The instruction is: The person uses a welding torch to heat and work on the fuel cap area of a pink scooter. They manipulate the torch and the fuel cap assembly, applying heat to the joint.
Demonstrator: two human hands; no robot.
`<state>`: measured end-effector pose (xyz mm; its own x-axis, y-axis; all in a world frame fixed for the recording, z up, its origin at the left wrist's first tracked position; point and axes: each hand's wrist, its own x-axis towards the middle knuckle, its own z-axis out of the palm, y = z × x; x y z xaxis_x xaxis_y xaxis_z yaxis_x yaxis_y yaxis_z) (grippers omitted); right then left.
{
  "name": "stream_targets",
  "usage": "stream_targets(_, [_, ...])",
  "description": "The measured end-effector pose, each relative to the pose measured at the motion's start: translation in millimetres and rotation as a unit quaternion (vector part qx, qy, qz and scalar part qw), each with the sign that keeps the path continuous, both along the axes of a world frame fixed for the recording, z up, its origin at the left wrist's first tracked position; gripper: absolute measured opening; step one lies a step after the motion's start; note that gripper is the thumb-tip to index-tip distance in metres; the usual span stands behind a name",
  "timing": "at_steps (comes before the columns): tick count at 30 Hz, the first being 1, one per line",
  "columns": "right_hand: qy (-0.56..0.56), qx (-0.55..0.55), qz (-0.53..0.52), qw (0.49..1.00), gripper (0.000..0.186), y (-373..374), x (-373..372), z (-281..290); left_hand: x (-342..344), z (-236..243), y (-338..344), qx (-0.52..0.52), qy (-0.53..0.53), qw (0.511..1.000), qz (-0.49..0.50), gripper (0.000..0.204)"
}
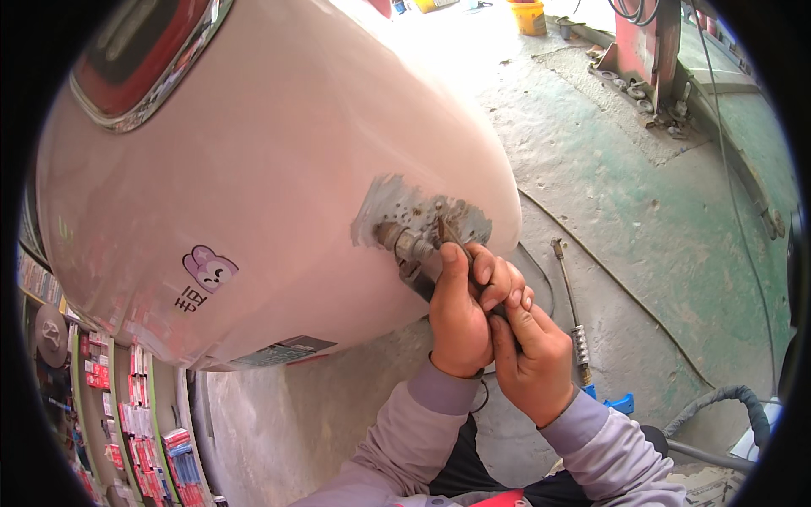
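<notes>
A pale pink car body panel (287, 160) curves across the left and middle. On it is a sanded grey patch (380, 198) of bare metal with several dark pits. My left hand (460, 321) and my right hand (541, 359) are closed together just in front of this patch. Between their fingers sits a thin brownish metal strip (450, 230), its narrow end at the patch. Beside my left hand, a metal tool head (409, 245) with a nut and threaded part lies against the patch. Its dark body runs behind the left fingers, and its rear end is hidden.
On the floor at right lies a slide hammer (579, 338) near a blue handle (619, 403). Cables cross the concrete (642, 313). A padded hose (718, 397) curls at lower right. Farther off stand a red post (638, 46) and a yellow bucket (530, 19). Stocked shelves (139, 414) are at lower left.
</notes>
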<state>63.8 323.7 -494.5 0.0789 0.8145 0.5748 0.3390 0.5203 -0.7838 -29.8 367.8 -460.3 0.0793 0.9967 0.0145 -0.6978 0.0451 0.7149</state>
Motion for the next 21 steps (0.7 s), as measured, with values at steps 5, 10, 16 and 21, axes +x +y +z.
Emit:
stream_targets(5, [0.021, -0.007, 0.005, 1.000, 0.029, 0.9, -1.6, 1.3, 0.4, 2.9, 2.5, 0.014, 0.010, 1.000, 0.007, 0.052])
stream_targets(10, [0.017, -0.006, -0.007, 1.000, 0.029, 0.3, -6.7, 4.6, -2.1, 6.1, 3.7, -0.011, 0.045, 0.999, -0.007, 0.054])
stream_targets(16, [0.028, -0.012, 0.010, 0.999, 0.030, -1.4, -6.5, 0.6, -5.8, 3.0, -0.8, 0.013, 0.016, 1.000, 0.000, 0.053])
stream_targets(21, [0.030, -0.028, 0.007, 0.999, 0.034, -7.2, -13.8, -4.0, -10.7, -0.1, -1.1, -0.001, 0.039, 0.999, -0.014, 0.053])
